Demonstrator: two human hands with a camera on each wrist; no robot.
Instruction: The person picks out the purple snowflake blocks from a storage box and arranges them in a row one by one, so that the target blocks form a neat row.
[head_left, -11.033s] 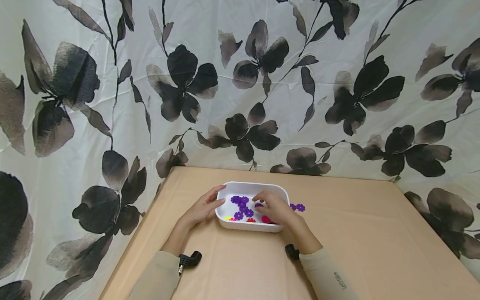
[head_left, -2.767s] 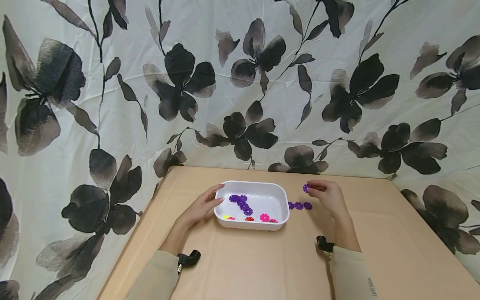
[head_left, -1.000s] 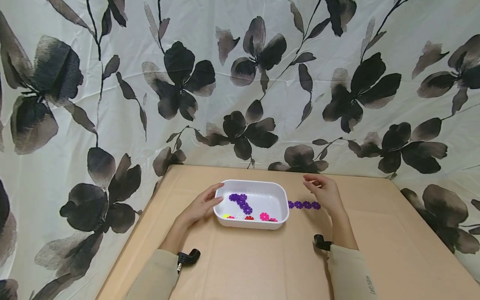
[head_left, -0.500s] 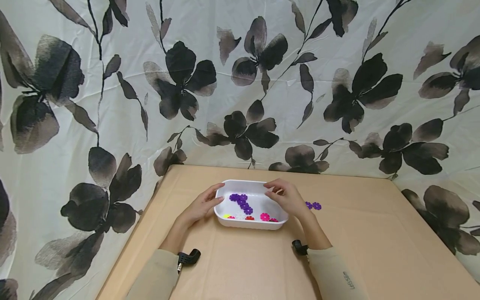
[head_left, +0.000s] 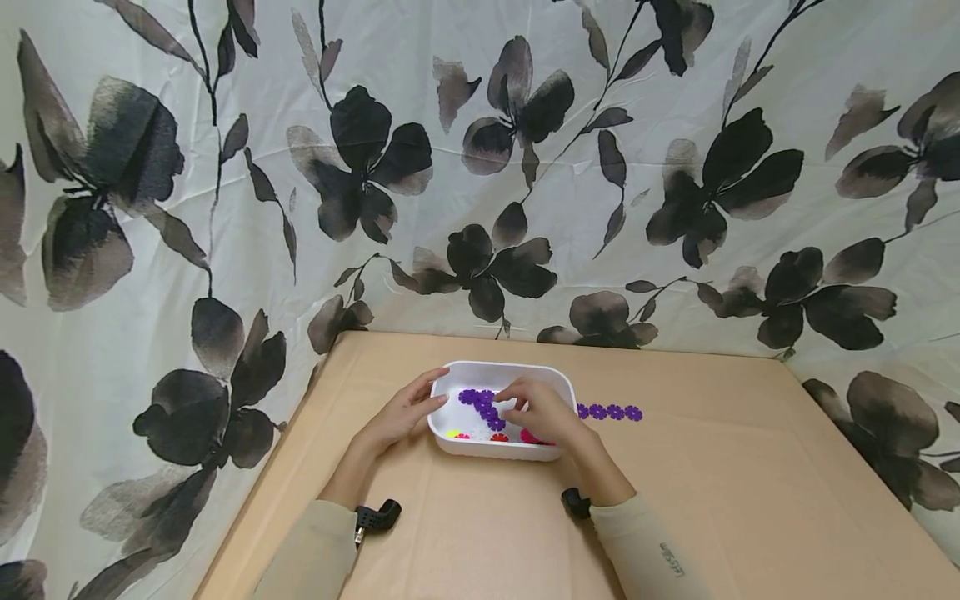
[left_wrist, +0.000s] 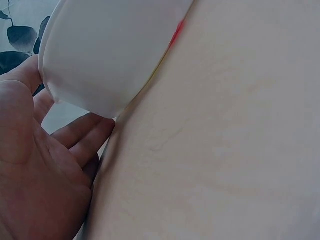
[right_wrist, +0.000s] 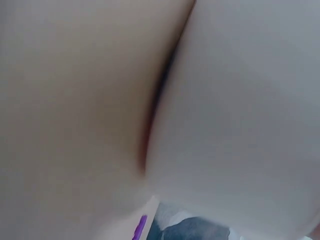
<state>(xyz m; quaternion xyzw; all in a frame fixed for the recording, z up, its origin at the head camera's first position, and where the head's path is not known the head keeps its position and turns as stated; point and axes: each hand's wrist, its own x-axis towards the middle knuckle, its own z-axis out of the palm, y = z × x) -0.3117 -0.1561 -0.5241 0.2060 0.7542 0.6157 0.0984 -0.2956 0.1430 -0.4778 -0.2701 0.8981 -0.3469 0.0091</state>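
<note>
Clasping the white tray [head_left: 495,450] are left fingers [head_left: 425,386]; right fingers [head_left: 519,387] hover apart inside; sleeve lettering [head_left: 671,560] is illegible.

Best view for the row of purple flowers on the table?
Head: the row of purple flowers shows from above, four visible, leftmost partly behind the tray. Right wrist: just a purple sliver, probably its edge. Left wrist: none.

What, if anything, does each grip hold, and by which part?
Left grip: the white tray, held by its left end. Right grip: over the tray beside purple flower-shaped pieces; whether it pinches one cannot be told.
</note>
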